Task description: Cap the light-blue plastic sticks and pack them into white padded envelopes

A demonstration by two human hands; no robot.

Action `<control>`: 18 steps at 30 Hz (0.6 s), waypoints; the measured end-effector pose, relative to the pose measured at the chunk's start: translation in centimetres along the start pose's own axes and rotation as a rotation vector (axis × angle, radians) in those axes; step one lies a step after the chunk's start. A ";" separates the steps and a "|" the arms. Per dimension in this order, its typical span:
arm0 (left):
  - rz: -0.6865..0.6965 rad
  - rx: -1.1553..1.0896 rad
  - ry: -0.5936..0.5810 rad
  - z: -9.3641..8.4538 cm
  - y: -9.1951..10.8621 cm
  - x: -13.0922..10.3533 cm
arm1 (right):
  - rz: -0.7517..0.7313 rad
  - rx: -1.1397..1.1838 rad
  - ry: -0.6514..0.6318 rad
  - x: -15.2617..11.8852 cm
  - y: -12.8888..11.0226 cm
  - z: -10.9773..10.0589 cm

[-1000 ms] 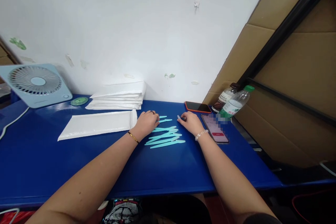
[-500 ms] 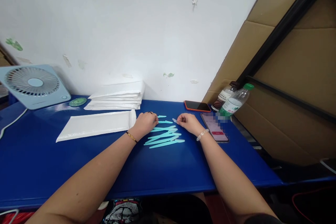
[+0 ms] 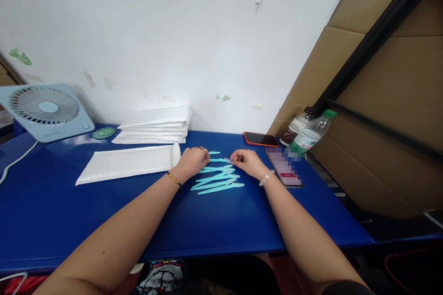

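Observation:
My left hand [image 3: 195, 160] is closed on the end of a thin turquoise stick [image 3: 217, 160] that points to the right. Between the fingertips of my right hand [image 3: 242, 160] is a small clear cap [image 3: 228, 160], which meets the tip of that stick. Nearer to me, several turquoise sticks [image 3: 221, 189] lie in a loose row on the blue table [image 3: 214, 230]. One more stick [image 3: 214, 152] shows beyond my left fingers. Its other end is hidden.
A white padded envelope [image 3: 128, 163] lies left of my left hand, with a stack of envelopes [image 3: 152, 126] behind it. A blue fan [image 3: 48, 110] stands far left. Two phones [image 3: 261, 139] and two bottles [image 3: 306, 138] are at the right.
My right hand has moved slightly left, bringing the clear cap from beside the stick's tip onto or against it. My left hand has barely moved.

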State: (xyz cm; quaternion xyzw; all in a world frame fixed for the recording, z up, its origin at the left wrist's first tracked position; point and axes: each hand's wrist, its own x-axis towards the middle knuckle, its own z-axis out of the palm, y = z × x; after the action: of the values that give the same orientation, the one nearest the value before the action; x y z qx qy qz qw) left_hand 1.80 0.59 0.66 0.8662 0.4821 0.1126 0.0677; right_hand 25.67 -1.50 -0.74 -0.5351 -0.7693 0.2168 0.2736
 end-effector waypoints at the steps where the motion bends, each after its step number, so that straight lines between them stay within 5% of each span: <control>1: 0.004 -0.001 -0.002 0.0 0.0 0.0 | -0.013 -0.013 -0.003 0.0 -0.2 0.0; 18: -0.009 -0.014 0.014 -0.4 -0.6 -0.1 | -0.064 -0.255 0.046 -0.1 0.1 -0.2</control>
State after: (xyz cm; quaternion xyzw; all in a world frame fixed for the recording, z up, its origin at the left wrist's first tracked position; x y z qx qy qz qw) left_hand 1.15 0.80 0.93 0.8628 0.4855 0.1219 0.0708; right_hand 25.83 -1.53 -0.66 -0.5454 -0.8009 0.0960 0.2276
